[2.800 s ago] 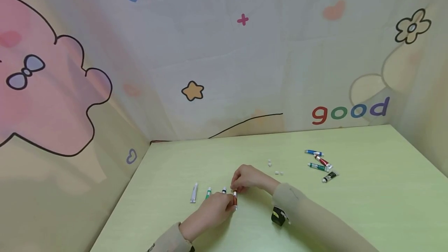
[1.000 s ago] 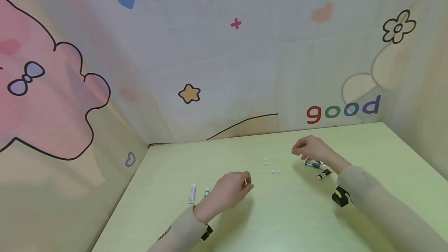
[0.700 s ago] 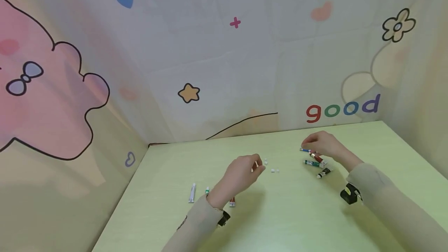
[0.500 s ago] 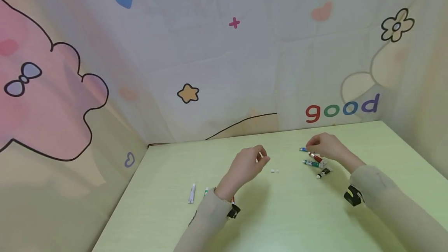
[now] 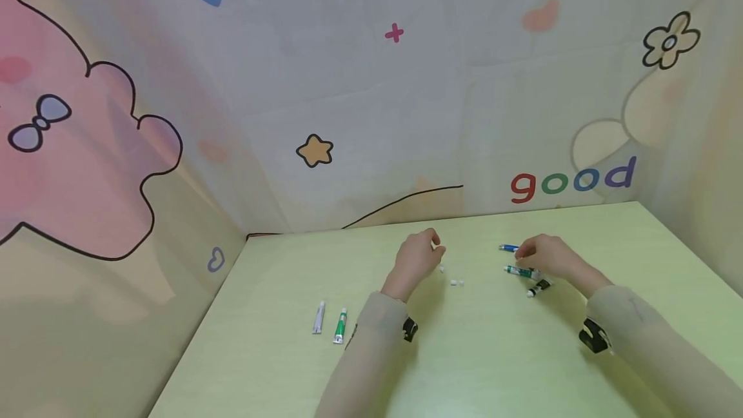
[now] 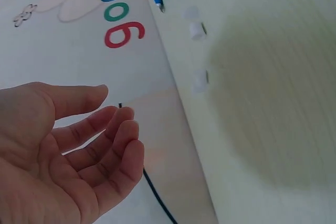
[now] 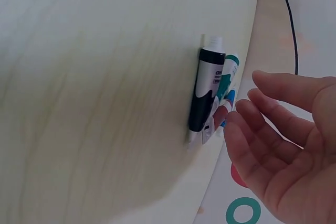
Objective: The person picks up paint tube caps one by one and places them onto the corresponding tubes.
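My right hand (image 5: 545, 255) is over a loose group of small paint tubes at the right, fingers loosely bent with nothing between them. Below it lie a green paint tube (image 5: 519, 271) and a black one (image 5: 538, 288); a blue one (image 5: 508, 248) is just beyond the fingertips. A red paint tube (image 7: 221, 115) shows behind the fingers in the right wrist view; the hand covers it in the head view. My left hand (image 5: 416, 254) hovers near small white cap-like pieces (image 6: 197, 30), its fingers relaxed and holding nothing.
At the left, a white paint tube (image 5: 318, 318) and a green tube (image 5: 340, 326) lie side by side on the pale green table (image 5: 261, 366). My left sleeve (image 5: 371, 340) covers the spot to their right. A printed curtain (image 5: 371, 95) stands behind the table.
Both hands have left the row of paint tubes at the left. My right hand moved to the group at the right; my left hand let go of a brown-red tube and moved forward.
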A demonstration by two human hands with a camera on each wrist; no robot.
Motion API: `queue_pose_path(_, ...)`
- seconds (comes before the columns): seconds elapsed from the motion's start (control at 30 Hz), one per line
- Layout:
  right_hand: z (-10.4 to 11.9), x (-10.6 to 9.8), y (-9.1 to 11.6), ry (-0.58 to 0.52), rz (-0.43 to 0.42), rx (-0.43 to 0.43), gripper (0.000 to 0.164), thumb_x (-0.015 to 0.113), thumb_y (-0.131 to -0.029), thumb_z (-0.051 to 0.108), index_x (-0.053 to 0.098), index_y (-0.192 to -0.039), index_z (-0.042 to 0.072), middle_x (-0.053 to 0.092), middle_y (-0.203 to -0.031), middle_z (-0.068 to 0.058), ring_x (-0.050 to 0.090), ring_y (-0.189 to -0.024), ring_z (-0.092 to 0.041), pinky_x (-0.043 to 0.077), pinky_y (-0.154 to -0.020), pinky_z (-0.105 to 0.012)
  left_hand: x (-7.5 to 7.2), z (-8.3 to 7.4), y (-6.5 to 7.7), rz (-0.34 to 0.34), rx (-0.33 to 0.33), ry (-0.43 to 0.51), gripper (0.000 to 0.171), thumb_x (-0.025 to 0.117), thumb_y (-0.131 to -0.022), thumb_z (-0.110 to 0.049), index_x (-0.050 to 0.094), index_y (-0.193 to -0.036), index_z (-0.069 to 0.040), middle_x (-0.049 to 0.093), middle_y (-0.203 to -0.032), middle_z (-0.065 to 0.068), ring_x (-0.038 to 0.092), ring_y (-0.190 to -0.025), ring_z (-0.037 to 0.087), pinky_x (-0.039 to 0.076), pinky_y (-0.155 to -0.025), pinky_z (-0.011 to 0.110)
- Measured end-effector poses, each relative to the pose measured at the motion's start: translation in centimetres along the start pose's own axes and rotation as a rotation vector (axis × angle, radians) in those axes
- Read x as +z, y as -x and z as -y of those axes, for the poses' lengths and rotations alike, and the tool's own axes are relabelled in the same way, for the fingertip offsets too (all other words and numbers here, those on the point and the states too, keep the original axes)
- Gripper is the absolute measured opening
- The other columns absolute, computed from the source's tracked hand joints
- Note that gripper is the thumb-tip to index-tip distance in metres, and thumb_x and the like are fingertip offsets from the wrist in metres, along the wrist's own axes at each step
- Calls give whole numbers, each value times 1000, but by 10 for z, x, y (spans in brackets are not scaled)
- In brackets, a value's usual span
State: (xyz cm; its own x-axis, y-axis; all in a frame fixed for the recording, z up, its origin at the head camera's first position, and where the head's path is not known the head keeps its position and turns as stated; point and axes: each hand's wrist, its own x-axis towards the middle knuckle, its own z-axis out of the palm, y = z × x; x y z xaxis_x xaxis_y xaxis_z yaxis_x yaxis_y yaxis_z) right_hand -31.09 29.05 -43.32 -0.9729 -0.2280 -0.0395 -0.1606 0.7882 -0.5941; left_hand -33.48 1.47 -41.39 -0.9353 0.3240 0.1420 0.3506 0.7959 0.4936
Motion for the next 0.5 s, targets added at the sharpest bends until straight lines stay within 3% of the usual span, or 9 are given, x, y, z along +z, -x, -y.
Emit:
queue_pose_path(0.2, -2, 6, -1, 21, 31, 25, 24, 69, -92, 8, 67, -108, -10, 68, -101, -19, 59, -85, -27, 55, -78, -42, 15, 4, -16, 49, -36, -48, 17, 65, -99, -20, 65, -108, -5, 66, -81, 2, 50, -60, 12, 42, -54, 25)
queue_pose_path(0.4, -3, 10, -3, 29, 39, 18, 19, 71, -90, 6, 69, -103, -7, 68, -96, -15, 57, -80, -25, 54, -73, -38, 28, 9, -24, 112, -87, -101, 17, 67, -98, -19, 65, -108, -6, 69, -101, 5, 60, -78, 15, 50, -69, 29)
queue_pose_path(0.5, -2, 12, -4, 27, 46, 20, 17, 72, -89, 5, 69, -102, -6, 68, -94, -13, 56, -79, -24, 53, -71, -37, 34, 14, -25, 145, -118, -98, 16, 69, -95, -18, 65, -105, -6, 67, -98, 4, 58, -78, 15, 49, -70, 29)
